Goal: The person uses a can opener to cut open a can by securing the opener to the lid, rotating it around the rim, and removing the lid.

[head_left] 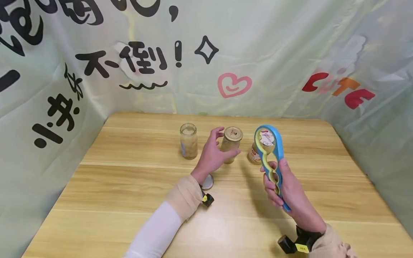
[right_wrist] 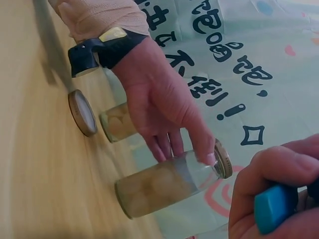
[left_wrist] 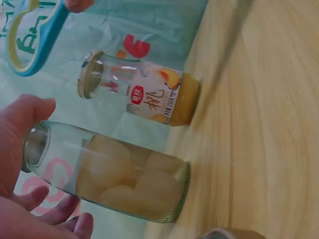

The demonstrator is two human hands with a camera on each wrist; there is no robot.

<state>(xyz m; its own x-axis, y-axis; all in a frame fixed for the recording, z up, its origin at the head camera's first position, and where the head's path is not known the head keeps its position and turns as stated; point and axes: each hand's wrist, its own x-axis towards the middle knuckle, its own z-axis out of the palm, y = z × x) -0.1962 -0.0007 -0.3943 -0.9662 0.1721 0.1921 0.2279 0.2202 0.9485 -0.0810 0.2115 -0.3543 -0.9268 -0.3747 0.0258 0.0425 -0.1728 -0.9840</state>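
Observation:
My left hand (head_left: 214, 154) is spread around a capped glass jar (head_left: 229, 145), thumb on the near side and fingers on the far side. A gap shows between palm and glass; whether the thumb touches the jar, I cannot tell. Pale round fruit pieces in liquid fill much of this jar (left_wrist: 132, 177), which stands upright under a gold lid (right_wrist: 223, 158). My right hand (head_left: 288, 186) grips a blue and yellow jar opener (head_left: 280, 150) by its handles, raised above the table. Behind the opener's loop stands a labelled jar (head_left: 254, 155) with yellow-orange contents (left_wrist: 184, 99).
An uncapped glass jar (head_left: 189, 143) with pale contents stands to the left. A loose lid (head_left: 208, 182) lies on the wooden table (head_left: 129, 200), partly behind my left wrist. A printed cloth (head_left: 274, 53) hangs behind the table and along its sides.

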